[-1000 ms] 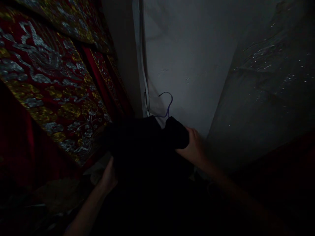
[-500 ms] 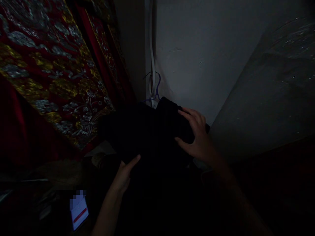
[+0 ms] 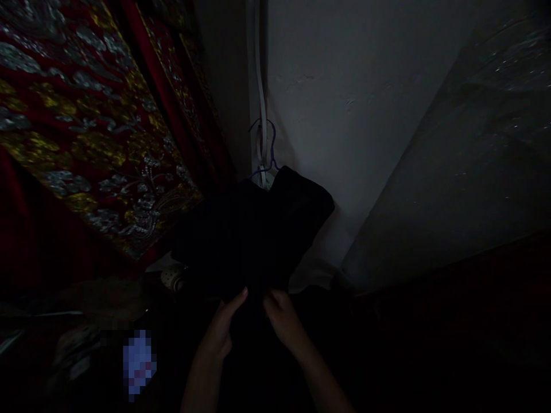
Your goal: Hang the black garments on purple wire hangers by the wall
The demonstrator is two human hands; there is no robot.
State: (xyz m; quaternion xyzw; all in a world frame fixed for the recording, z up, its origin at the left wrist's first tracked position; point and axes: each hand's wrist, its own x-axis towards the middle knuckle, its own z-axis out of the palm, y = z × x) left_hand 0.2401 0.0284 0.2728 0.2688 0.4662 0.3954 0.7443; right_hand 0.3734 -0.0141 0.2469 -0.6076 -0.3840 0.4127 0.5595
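Observation:
A black garment (image 3: 258,235) hangs from a thin purple hanger (image 3: 272,150) in front of the wall. My left hand (image 3: 220,327) grips the left edge of its lower part, thumb on top and the fingers hidden behind the cloth. Close beside it, my right hand (image 3: 282,318) has its fingers curled in on the same dark cloth at the right. The room is so dim that folds and seams cannot be made out. Both hands are low on the garment, well below the hanger.
Red fabric with gold and silver embroidery (image 3: 124,143) hangs at the left. A white cable (image 3: 260,69) runs down the pale wall (image 3: 344,115) to the hanger hook. A lit phone screen (image 3: 138,364), partly pixelated, glows at lower left, and a pale clog (image 3: 173,278) lies above it.
My right hand has moved from the garment's upper right down and left beside my left hand, its fingers now curled. The garment's right shoulder hangs free. My left hand keeps its grip, slightly lower.

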